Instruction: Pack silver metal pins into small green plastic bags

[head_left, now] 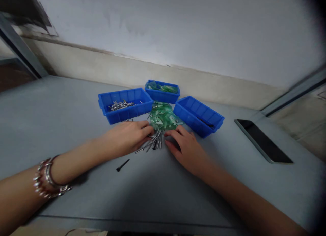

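Observation:
A pile of silver pop rivets [156,140] lies on the table between my two hands, with a dark piece among them. My left hand [133,136] is at the pile's left edge, its fingers curled and pressed together. What they hold, if anything, is hidden. At the right side of the pile, my right hand [184,147] rests with thumb and fingers apart, nothing visible between them. Just beyond both hands is a heap of small green translucent packets [164,115]. A single black screw [123,165] lies below my left hand.
Behind the heap stand three blue bins: a left bin [127,114] with silver rivets, a back bin [163,96] with green packets, and a right bin [189,122] with some black pieces. A phone [263,141] lies at the right. The wall [178,36] closes off the table's far side.

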`<state>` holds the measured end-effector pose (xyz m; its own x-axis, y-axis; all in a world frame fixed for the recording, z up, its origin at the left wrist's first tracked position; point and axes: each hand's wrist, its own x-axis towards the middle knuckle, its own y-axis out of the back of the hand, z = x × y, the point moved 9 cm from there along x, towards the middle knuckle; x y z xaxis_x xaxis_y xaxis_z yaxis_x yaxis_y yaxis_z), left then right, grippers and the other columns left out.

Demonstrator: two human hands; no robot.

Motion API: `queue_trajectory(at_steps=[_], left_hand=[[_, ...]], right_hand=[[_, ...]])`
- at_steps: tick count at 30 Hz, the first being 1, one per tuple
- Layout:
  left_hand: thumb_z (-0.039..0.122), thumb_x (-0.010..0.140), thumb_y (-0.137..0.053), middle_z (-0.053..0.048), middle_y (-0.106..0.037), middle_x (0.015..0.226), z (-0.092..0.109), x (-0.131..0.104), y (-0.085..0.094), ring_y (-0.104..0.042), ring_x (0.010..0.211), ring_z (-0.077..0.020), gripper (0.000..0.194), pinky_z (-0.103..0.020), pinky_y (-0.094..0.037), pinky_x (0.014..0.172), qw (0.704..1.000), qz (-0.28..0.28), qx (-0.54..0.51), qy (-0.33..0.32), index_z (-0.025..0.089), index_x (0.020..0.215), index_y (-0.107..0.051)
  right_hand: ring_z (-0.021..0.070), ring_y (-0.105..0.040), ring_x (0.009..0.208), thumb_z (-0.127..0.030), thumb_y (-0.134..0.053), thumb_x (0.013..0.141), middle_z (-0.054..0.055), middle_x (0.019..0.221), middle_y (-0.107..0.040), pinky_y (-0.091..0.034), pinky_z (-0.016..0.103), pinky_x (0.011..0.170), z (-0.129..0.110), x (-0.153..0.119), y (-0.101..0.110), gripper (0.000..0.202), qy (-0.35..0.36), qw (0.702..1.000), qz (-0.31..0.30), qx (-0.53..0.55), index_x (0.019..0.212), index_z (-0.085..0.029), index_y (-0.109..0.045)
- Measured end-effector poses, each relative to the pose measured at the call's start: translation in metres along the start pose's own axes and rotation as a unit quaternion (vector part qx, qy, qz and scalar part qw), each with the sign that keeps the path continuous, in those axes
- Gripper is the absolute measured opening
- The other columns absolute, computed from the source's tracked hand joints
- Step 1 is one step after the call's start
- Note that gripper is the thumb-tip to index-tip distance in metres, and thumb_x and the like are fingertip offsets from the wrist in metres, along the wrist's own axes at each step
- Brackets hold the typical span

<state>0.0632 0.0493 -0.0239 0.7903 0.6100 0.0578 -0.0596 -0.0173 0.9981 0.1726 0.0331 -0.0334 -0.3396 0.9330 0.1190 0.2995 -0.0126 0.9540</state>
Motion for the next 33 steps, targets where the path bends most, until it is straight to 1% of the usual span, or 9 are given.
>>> queue_trajectory(at_steps=[5,9,12,15,21,24,28,30,33], left_hand=[[0.023,0.096,-0.038,-0.006,-0.062,0.091,0.002,0.0,0.003,-0.061,0.07,-0.0155,0.023,-0.028,-0.039,0.058,1.0,0.007,0.001,-0.004,0.016,0.099,-0.061],[0.02,0.095,-0.039,-0.006,-0.062,0.092,0.002,0.0,0.002,-0.06,0.07,-0.0154,0.021,-0.028,-0.038,0.057,1.0,0.013,-0.014,-0.008,0.017,0.1,-0.06],[0.015,0.092,-0.04,-0.006,-0.062,0.093,0.0,0.0,0.001,-0.06,0.068,-0.0152,0.02,-0.028,-0.037,0.056,1.0,0.017,-0.009,-0.005,0.017,0.1,-0.059],[0.013,0.091,-0.04,-0.005,-0.061,0.09,0.002,-0.001,0.001,-0.058,0.066,-0.0152,0.02,-0.028,-0.036,0.055,1.0,0.02,0.002,-0.008,0.017,0.097,-0.058],[0.01,0.092,-0.039,-0.006,-0.06,0.092,0.006,-0.003,0.006,-0.059,0.07,-0.0168,0.022,-0.029,-0.041,0.059,1.0,0.021,0.001,-0.021,0.016,0.101,-0.059],[0.01,0.092,-0.04,-0.007,-0.061,0.093,0.009,-0.004,0.013,-0.06,0.072,-0.0167,0.022,-0.028,-0.044,0.061,0.998,0.048,-0.005,-0.034,0.015,0.102,-0.06],[0.012,0.095,-0.04,-0.006,-0.061,0.091,0.015,-0.007,0.025,-0.06,0.071,-0.0151,0.022,-0.026,-0.045,0.06,0.99,0.12,-0.008,-0.069,0.014,0.103,-0.06],[0.015,0.097,-0.039,-0.005,-0.062,0.089,0.019,-0.009,0.029,-0.06,0.069,-0.0142,0.023,-0.025,-0.045,0.059,0.985,0.151,-0.012,-0.087,0.015,0.104,-0.06],[0.015,0.097,-0.038,-0.005,-0.063,0.089,0.024,-0.011,0.033,-0.061,0.069,-0.0141,0.023,-0.024,-0.045,0.059,0.979,0.174,-0.019,-0.105,0.014,0.104,-0.06]], right_hand=[[0.024,-0.061,0.096,-0.02,-0.049,0.092,0.01,0.104,-0.061,-0.049,0.042,0.086,-0.001,0.0,0.001,0.022,0.011,1.0,0.011,0.005,0.109,-0.019,-0.064],[0.0231,-0.061,0.092,-0.02,-0.049,0.092,0.01,0.102,-0.061,-0.05,0.041,0.083,-0.002,0.0,0.001,0.022,0.025,0.999,0.023,0.007,0.108,-0.019,-0.064],[0.0233,-0.06,0.093,-0.019,-0.049,0.092,0.01,0.104,-0.061,-0.049,0.042,0.085,-0.001,0.0,0.0,0.023,0.023,0.999,0.016,0.016,0.109,-0.018,-0.064],[0.0231,-0.06,0.093,-0.019,-0.048,0.092,0.01,0.104,-0.06,-0.049,0.043,0.085,-0.001,0.001,0.0,0.023,0.015,1.0,0.007,0.02,0.109,-0.017,-0.064],[0.0235,-0.061,0.093,-0.017,-0.049,0.092,0.01,0.105,-0.061,-0.05,0.043,0.084,-0.003,0.001,0.0,0.023,0.012,1.0,0.001,0.02,0.109,-0.017,-0.064],[0.0249,-0.061,0.097,-0.018,-0.048,0.092,0.011,0.106,-0.061,-0.05,0.044,0.086,-0.003,0.001,0.002,0.023,0.016,0.999,0.014,0.025,0.109,-0.018,-0.063],[0.0263,-0.06,0.102,-0.022,-0.047,0.094,0.01,0.109,-0.062,-0.049,0.046,0.089,-0.002,0.001,0.007,0.024,0.02,0.998,0.041,0.052,0.114,-0.019,-0.059],[0.0261,-0.06,0.101,-0.022,-0.045,0.094,0.011,0.109,-0.062,-0.05,0.046,0.087,-0.004,0.001,0.008,0.023,0.034,0.996,0.048,0.07,0.113,-0.019,-0.058],[0.0246,-0.061,0.096,-0.021,-0.042,0.095,0.012,0.106,-0.062,-0.052,0.043,0.083,-0.008,0.002,0.009,0.023,0.067,0.992,0.051,0.089,0.11,-0.017,-0.059]])
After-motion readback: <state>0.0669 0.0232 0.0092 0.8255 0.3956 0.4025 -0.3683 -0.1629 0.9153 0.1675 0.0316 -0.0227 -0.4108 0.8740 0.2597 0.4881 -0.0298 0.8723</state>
